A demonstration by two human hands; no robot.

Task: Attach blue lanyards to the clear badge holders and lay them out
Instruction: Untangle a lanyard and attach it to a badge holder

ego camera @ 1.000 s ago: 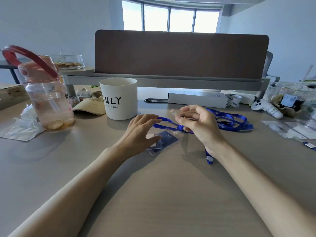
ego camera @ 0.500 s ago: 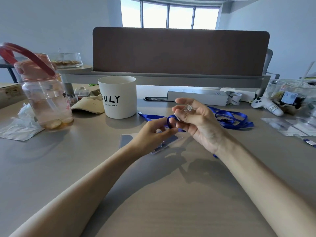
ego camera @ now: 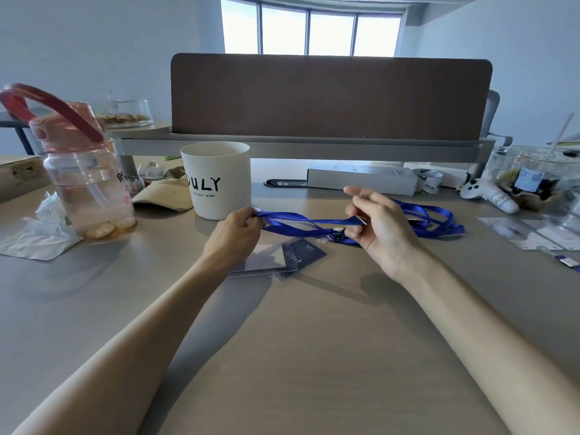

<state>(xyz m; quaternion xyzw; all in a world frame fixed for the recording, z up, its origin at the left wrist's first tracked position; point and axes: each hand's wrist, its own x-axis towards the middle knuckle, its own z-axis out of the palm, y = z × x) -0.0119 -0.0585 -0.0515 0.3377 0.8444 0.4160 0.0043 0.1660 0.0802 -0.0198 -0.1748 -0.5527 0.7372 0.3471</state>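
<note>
Head view. A flat, glossy blue ribbon lanyard (ego camera: 301, 218) runs in a nearly straight line between the two hands, raised just above the desk (ego camera: 282, 340). The left hand (ego camera: 233, 237), fingers curled, pinches one end of the strap at its fingertips; the right hand (ego camera: 379, 227) pinches the strap farther along between thumb and forefinger, its other fingers loosely spread. Behind the right hand the rest of the ribbon lies in loose loops (ego camera: 433, 219) on the desk. Below the taut strap, two clear, rectangular plastic badge holders (ego camera: 282, 257) lie flat and overlapping, one with a dark card inside, partly hidden by the left wrist. A small metal clip (ego camera: 335, 236) sits just beside them. More clear sleeves (ego camera: 527, 233) lie well apart at the right. The desk is matte grey with a faint wood grain. A white cylindrical cup (ego camera: 216, 180) stands near the left hand; a pink translucent bottle (ego camera: 84, 183) stands farther left. A brown partition (ego camera: 329, 95) closes the desk's far edge, with bright windows (ego camera: 309, 29) beyond.
</note>
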